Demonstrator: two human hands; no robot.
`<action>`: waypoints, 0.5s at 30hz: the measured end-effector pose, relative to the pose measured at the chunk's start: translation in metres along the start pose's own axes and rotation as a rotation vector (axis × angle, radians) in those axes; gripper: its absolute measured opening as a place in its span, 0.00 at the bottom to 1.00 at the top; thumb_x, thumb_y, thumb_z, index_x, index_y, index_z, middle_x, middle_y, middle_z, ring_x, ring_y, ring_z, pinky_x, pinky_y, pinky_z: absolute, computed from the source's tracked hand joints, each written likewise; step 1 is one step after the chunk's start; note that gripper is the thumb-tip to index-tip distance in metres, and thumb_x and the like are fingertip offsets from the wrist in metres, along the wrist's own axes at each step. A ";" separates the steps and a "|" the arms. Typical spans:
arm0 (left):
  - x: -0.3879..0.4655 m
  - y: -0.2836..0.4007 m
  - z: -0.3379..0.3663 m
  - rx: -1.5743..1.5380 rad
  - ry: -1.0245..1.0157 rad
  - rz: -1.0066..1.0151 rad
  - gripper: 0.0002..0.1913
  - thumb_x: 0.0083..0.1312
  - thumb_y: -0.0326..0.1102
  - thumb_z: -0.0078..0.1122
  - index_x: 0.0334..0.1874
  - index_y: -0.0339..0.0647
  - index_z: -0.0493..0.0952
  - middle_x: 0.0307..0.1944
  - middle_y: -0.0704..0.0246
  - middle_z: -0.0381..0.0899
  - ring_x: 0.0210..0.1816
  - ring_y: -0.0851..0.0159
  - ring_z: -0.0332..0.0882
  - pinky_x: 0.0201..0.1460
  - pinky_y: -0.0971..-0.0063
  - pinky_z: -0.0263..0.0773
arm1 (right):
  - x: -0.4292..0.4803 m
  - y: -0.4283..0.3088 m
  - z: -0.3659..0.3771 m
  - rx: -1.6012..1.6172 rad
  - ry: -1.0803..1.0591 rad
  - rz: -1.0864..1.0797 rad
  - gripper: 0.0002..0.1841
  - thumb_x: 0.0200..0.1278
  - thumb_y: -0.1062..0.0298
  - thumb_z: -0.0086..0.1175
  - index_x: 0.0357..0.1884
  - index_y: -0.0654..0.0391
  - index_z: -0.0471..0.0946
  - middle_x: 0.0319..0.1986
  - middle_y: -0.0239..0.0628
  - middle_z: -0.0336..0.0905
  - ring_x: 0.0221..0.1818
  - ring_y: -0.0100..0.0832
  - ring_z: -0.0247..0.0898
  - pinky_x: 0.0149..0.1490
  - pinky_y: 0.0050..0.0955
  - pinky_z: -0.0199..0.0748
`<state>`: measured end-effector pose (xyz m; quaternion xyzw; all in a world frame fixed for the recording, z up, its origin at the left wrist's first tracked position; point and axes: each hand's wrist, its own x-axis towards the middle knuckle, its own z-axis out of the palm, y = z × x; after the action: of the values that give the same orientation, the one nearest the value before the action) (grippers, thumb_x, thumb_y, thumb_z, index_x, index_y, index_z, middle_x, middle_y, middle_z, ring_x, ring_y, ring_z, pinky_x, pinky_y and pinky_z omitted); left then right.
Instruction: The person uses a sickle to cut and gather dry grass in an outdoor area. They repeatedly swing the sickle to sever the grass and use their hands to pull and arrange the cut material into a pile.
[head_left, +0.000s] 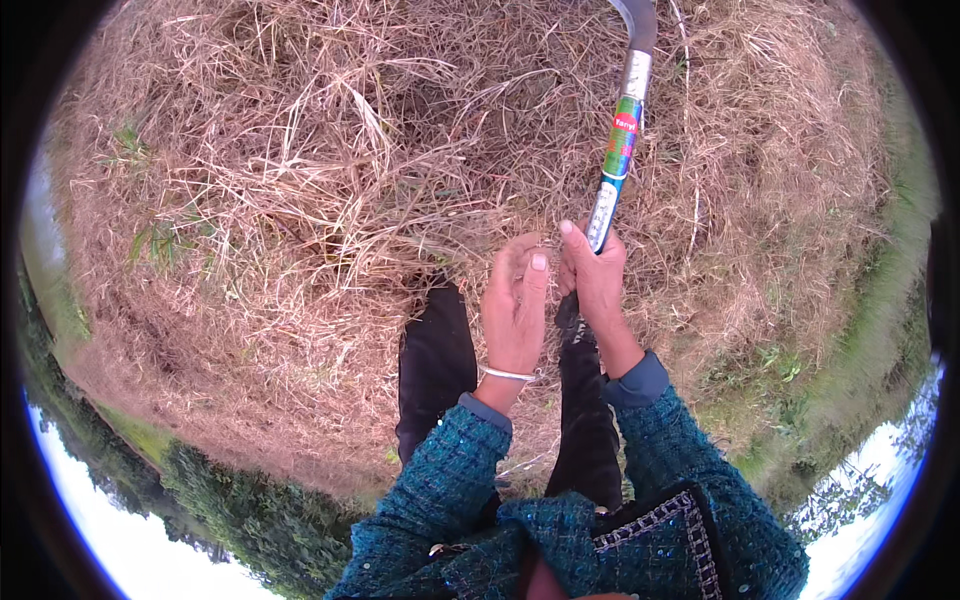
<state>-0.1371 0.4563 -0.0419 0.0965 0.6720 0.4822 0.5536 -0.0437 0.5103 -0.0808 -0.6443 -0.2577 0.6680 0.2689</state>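
A sickle (621, 142) with a curved metal blade points away from me at the upper right, its blade cut off by the top edge of the view. Its handle carries a metal collar and coloured labels with writing. My right hand (596, 270) is closed around the lower end of the handle, thumb to its left. Just left of it, my left hand (516, 296) is raised over the dry grass, fingers bent and thumb apart, with nothing seen in it. A pale bangle (508, 373) circles the left wrist.
Cut dry grass (337, 187) lies thick over the ground around my legs in black trousers (439, 360). A long pale stem (688, 135) lies right of the sickle. Green plants (784, 367) grow at the right, and trees (247, 510) stand at the lower left.
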 end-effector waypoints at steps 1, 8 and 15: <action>-0.002 -0.002 -0.001 0.006 -0.003 -0.022 0.18 0.72 0.40 0.46 0.57 0.33 0.68 0.44 0.66 0.77 0.46 0.72 0.73 0.51 0.78 0.68 | 0.018 -0.002 0.005 0.138 0.042 -0.054 0.11 0.66 0.66 0.54 0.28 0.56 0.65 0.11 0.25 0.62 0.09 0.17 0.56 0.13 0.20 0.56; -0.006 -0.020 0.005 -0.064 -0.032 -0.035 0.15 0.72 0.38 0.48 0.51 0.33 0.70 0.39 0.68 0.77 0.40 0.74 0.73 0.46 0.82 0.68 | 0.065 0.092 -0.034 -0.326 -0.107 0.253 0.09 0.61 0.74 0.50 0.22 0.58 0.68 0.15 0.29 0.69 0.13 0.20 0.62 0.17 0.22 0.61; 0.006 0.000 -0.006 -0.169 -0.016 -0.137 0.13 0.72 0.37 0.47 0.50 0.34 0.70 0.38 0.70 0.77 0.37 0.76 0.74 0.41 0.81 0.71 | -0.008 0.045 0.011 -0.107 -0.014 0.312 0.05 0.57 0.74 0.51 0.28 0.59 0.66 0.14 0.31 0.66 0.09 0.22 0.60 0.13 0.23 0.58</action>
<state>-0.1447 0.4571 -0.0464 0.0072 0.6296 0.4973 0.5969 -0.0559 0.4724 -0.1061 -0.6853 -0.1915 0.6914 0.1253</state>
